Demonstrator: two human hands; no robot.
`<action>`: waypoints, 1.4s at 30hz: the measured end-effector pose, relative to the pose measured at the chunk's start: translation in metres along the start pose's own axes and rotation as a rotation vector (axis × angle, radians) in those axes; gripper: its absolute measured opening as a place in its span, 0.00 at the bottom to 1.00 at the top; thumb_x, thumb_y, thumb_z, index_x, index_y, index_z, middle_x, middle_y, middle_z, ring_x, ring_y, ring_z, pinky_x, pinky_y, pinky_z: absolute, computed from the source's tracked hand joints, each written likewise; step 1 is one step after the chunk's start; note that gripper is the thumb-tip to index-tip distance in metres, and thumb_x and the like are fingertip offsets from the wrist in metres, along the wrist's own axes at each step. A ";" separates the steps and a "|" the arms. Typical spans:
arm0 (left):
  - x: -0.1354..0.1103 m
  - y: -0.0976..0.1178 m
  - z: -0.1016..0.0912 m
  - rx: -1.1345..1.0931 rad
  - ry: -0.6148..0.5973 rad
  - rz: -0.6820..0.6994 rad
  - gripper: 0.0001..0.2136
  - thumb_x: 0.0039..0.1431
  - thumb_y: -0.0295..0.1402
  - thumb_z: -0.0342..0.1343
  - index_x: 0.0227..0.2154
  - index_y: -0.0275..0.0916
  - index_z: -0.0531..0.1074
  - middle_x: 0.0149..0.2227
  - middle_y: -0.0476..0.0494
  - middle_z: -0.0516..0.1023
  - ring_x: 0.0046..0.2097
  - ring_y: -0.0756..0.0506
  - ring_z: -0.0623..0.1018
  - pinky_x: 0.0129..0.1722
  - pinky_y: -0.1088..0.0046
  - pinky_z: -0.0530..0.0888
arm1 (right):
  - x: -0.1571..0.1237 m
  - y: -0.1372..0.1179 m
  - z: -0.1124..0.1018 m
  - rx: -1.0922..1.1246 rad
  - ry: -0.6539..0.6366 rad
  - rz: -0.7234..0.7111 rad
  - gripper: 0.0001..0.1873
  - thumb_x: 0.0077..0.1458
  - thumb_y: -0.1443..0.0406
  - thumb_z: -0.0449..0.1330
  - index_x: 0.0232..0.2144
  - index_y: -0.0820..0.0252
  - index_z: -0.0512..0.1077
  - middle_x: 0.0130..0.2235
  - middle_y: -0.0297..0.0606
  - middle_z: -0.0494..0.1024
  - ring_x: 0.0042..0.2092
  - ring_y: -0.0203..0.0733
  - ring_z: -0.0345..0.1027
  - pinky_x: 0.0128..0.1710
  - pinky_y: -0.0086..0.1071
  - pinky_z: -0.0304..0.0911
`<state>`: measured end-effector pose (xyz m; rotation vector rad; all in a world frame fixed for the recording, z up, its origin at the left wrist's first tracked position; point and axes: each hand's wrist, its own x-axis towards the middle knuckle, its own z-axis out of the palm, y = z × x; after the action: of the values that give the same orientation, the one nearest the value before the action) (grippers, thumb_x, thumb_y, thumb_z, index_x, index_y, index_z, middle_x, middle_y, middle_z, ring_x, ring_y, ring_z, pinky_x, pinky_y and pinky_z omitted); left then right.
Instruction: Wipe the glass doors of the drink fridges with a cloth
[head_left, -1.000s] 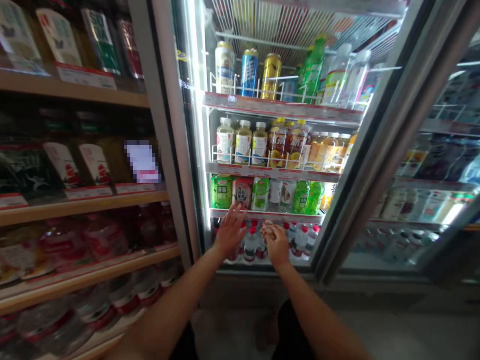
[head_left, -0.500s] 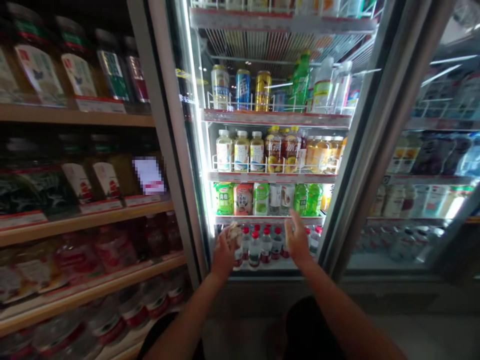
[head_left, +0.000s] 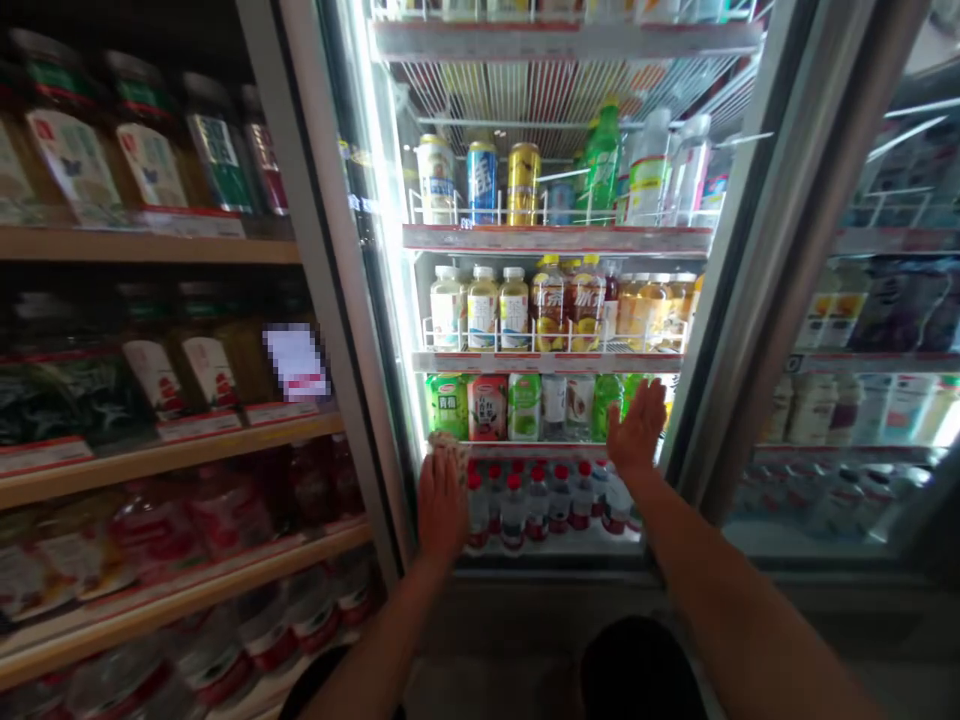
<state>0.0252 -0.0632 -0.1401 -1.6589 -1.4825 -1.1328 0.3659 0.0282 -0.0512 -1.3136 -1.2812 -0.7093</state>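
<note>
Left hand (head_left: 442, 505) is holding a cloth (head_left: 448, 439) under its fingers, before the low shelf edge's (head_left: 540, 452) left end; right hand (head_left: 637, 430) is standing open, thumb apart, before the green bottles (head_left: 606, 405). Red-capped bottles (head_left: 536, 508) are standing lower, between the arms.

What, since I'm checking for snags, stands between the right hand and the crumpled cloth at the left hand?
Nothing visible stands between the right hand and the crumpled cloth at the left hand. The packaged drinks and shelf edge seen in that gap appear to lie behind both hands.
</note>
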 end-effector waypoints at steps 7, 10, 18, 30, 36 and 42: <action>0.046 -0.009 -0.010 0.025 0.030 0.126 0.32 0.61 0.17 0.44 0.69 0.41 0.55 0.73 0.31 0.42 0.71 0.33 0.56 0.64 0.51 0.67 | -0.002 0.002 -0.007 0.014 -0.024 0.007 0.40 0.67 0.53 0.44 0.72 0.67 0.39 0.71 0.59 0.46 0.74 0.56 0.34 0.68 0.58 0.47; 0.075 -0.014 -0.018 -0.007 0.098 0.120 0.33 0.63 0.19 0.44 0.70 0.42 0.49 0.73 0.31 0.45 0.72 0.35 0.55 0.66 0.50 0.65 | 0.008 -0.011 -0.017 0.081 -0.024 0.042 0.38 0.67 0.55 0.44 0.72 0.65 0.39 0.72 0.58 0.46 0.74 0.55 0.34 0.68 0.60 0.47; 0.033 -0.001 -0.009 0.020 -0.029 0.312 0.39 0.57 0.16 0.49 0.70 0.45 0.48 0.73 0.34 0.43 0.73 0.33 0.45 0.67 0.45 0.63 | 0.069 -0.074 -0.017 0.109 -0.014 0.065 0.35 0.68 0.58 0.39 0.72 0.61 0.40 0.73 0.49 0.45 0.75 0.51 0.32 0.69 0.59 0.43; 0.151 -0.012 -0.036 -0.157 0.222 0.348 0.32 0.65 0.18 0.40 0.70 0.46 0.50 0.74 0.43 0.43 0.74 0.42 0.46 0.73 0.55 0.55 | 0.065 -0.077 -0.002 0.033 0.059 0.057 0.36 0.65 0.58 0.42 0.71 0.64 0.44 0.72 0.50 0.48 0.74 0.51 0.32 0.70 0.58 0.41; 0.145 0.010 -0.036 -0.142 0.102 0.344 0.28 0.67 0.27 0.45 0.70 0.36 0.51 0.72 0.32 0.51 0.73 0.38 0.47 0.72 0.46 0.53 | 0.065 -0.079 -0.004 0.029 0.062 0.059 0.36 0.65 0.58 0.42 0.72 0.64 0.44 0.72 0.51 0.48 0.74 0.52 0.34 0.70 0.57 0.42; 0.178 0.009 -0.044 -0.226 0.152 0.320 0.25 0.68 0.24 0.39 0.66 0.39 0.59 0.71 0.39 0.53 0.73 0.42 0.47 0.73 0.52 0.52 | 0.065 -0.078 -0.002 0.016 0.068 0.054 0.36 0.65 0.59 0.43 0.71 0.66 0.45 0.72 0.51 0.49 0.74 0.51 0.33 0.70 0.55 0.42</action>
<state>0.0254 -0.0255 0.0395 -1.8362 -0.9809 -1.2465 0.3085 0.0277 0.0328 -1.2959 -1.1908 -0.6988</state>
